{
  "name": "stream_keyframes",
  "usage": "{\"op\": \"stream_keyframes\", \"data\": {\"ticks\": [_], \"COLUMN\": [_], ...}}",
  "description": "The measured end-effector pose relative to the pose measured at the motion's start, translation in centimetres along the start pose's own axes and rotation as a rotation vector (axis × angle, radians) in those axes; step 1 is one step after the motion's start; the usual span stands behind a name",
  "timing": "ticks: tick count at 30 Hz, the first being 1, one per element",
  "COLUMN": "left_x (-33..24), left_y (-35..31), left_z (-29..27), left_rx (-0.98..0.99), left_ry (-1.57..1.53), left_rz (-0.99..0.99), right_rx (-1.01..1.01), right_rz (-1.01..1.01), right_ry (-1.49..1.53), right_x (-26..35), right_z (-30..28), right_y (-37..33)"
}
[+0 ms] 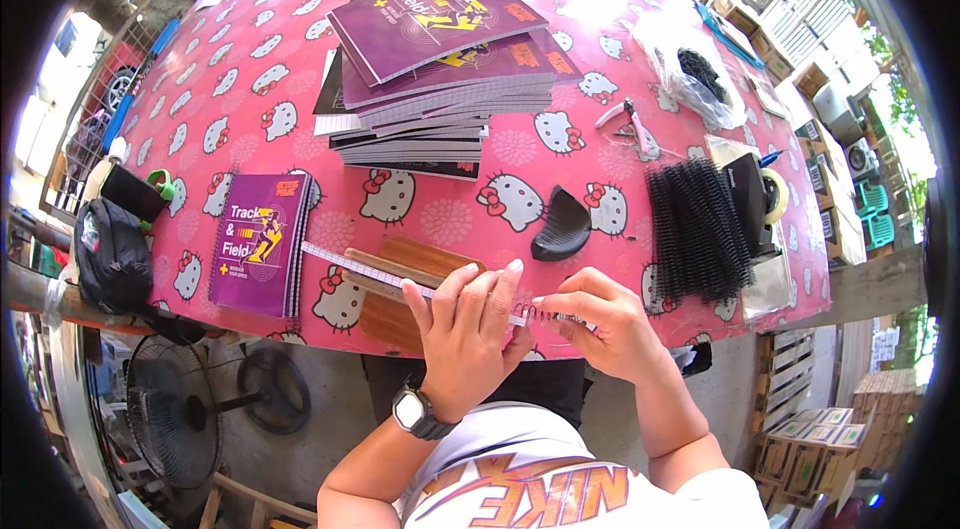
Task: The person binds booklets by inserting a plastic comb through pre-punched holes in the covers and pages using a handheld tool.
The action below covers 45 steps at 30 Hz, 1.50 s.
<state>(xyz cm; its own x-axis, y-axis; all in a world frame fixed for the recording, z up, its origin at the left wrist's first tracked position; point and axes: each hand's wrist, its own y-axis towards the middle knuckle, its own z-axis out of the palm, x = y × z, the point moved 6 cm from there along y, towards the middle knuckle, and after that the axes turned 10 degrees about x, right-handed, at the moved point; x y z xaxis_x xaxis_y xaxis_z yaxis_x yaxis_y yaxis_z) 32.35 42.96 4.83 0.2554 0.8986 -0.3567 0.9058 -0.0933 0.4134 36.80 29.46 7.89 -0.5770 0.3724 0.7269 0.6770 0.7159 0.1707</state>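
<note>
Near the table's front edge, a notebook (377, 274) stands on its edge, its white page edges facing up, against a wooden block (428, 256). My left hand (462, 334) wears a dark watch and grips the notebook, fingers laid over it near its right end. With thumb and fingertips, my right hand (607, 321) pinches a thin black spiral coil (562, 316) at that same end. Some of the coil's loops show at the notebook's edge; my fingers hide the rest. A black curved object (562, 226) lies just beyond my right hand.
Purple notebooks (440, 24) form a tall stack at the back. A smaller pile (255, 239) sits left. Black spiral coils (700, 234) lie right, near pink-handled pliers (628, 126) and a tape roll (773, 194). A black bag (112, 254) rests at the left edge; a fan (172, 412) stands below.
</note>
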Motion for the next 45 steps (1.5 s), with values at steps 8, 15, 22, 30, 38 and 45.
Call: {"op": "stream_keyframes", "data": {"ticks": [8,15,22,30,38,45], "left_x": [-0.1,-0.1,0.5,2.0,2.2,1.2], "left_y": [-0.1,-0.3,0.5,-1.8,-1.7,0.5], "left_z": [0.2,0.2,-1.5,-3.0,-3.1,-2.9], "left_rx": [-0.005,-0.010,0.121,0.064,-0.016,0.059], "left_ry": [0.000,0.007,-0.087,-0.359,-0.349,-0.350], "left_rz": [0.014,0.024,0.018,0.214,0.204,0.127], "right_rx": [0.010,0.183,0.038,0.157,0.264,0.081], "right_rz": [-0.027,0.001,-0.082,-0.148,-0.196,0.011], "right_ry": [0.092,0.238,0.087,0.059,-0.010,0.039], "right_x": [-0.1,-1.1,-0.7,0.8,0.9,0.4], "right_z": [-0.4,0.8,0.1,0.5,0.8,0.0], "right_y": [0.1,0.1,0.3,0.6,0.4,0.4]}}
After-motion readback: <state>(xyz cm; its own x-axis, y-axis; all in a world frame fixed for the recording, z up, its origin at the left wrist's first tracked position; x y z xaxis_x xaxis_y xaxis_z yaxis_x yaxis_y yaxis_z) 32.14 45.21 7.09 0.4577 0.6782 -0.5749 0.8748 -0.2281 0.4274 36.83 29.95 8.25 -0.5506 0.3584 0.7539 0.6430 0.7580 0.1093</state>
